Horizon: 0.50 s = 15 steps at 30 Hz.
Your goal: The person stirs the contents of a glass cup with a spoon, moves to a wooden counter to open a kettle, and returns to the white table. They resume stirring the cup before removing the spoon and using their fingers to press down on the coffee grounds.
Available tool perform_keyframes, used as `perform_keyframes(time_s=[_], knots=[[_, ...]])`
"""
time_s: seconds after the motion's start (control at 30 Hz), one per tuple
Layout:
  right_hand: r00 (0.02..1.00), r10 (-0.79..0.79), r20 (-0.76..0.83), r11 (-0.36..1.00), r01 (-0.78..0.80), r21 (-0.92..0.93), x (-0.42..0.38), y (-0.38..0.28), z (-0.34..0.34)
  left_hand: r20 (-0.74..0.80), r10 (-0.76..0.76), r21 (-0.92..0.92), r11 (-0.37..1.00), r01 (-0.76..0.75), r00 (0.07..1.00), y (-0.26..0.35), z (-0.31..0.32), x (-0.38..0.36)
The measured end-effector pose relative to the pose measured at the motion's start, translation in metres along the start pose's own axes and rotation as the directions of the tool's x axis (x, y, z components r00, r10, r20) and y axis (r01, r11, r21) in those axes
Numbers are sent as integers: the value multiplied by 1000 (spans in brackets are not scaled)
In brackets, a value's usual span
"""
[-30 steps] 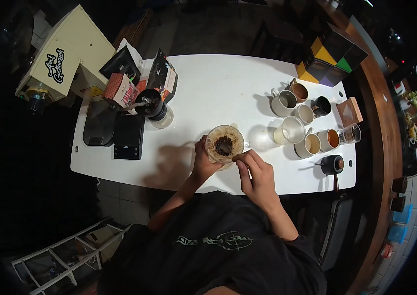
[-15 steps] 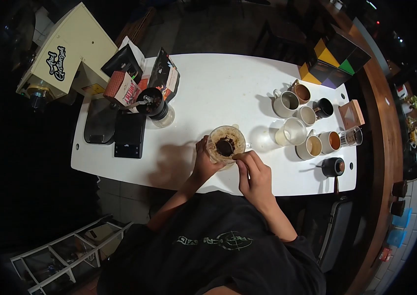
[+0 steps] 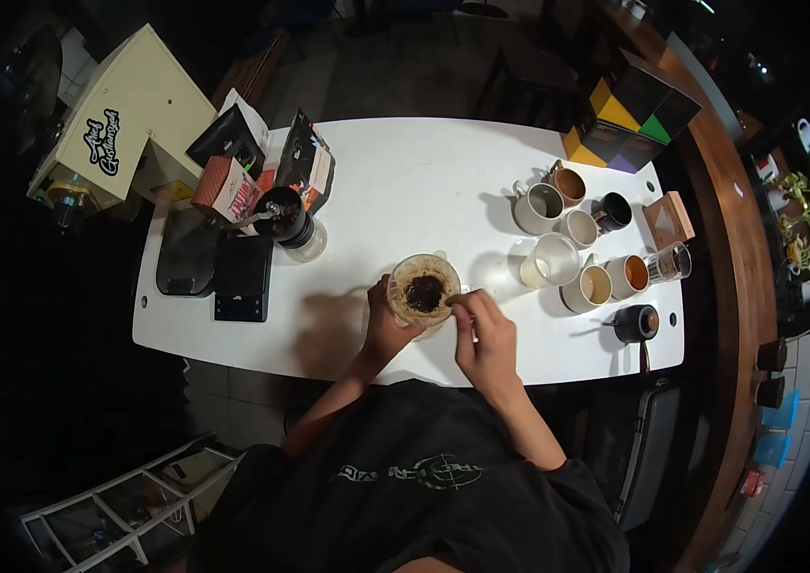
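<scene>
A coffee dripper point(image 3: 412, 320) lined with a paper filter stands near the table's front edge, and dark wet coffee grounds point(image 3: 423, 293) lie in the filter's bottom. My left hand point(image 3: 389, 323) is wrapped round the dripper's left side. On the right, my right hand point(image 3: 488, 342) is closed in a pinch at the rim of the paper filter point(image 3: 442, 271). What the dripper rests on is mostly hidden beneath it. A clear glass server point(image 3: 550, 262) stands to the right of my right hand.
Several cups, among them a brown cup point(image 3: 567, 187) and a black cup point(image 3: 612, 211), stand on the white table point(image 3: 405, 181). A hand grinder point(image 3: 281, 218), a black scale point(image 3: 242, 277) and coffee bags are at left. A small black pot point(image 3: 635, 324) sits front right.
The view has shifted slightly, moving the table a little left and down. Both hands keep their hold, and the filter with its grounds looks slightly shifted in the dripper.
</scene>
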State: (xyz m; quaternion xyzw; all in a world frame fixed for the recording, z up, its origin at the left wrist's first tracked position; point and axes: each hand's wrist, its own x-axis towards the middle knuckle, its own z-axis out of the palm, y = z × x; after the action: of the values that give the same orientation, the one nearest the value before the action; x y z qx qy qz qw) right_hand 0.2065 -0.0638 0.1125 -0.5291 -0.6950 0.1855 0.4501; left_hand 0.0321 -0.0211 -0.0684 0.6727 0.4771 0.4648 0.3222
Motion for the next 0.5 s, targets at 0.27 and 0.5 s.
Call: perform_keyframes(time_s=[0.27,0.5], knots=[[999,-29,44,993,23,118,0,-14,-9,-39,-8,-87,996,4,999,-12,5,-5],[998,-60,-2,996,60,69,2,-3,-8,36,-44,13,999,44,998,6,-2,0]])
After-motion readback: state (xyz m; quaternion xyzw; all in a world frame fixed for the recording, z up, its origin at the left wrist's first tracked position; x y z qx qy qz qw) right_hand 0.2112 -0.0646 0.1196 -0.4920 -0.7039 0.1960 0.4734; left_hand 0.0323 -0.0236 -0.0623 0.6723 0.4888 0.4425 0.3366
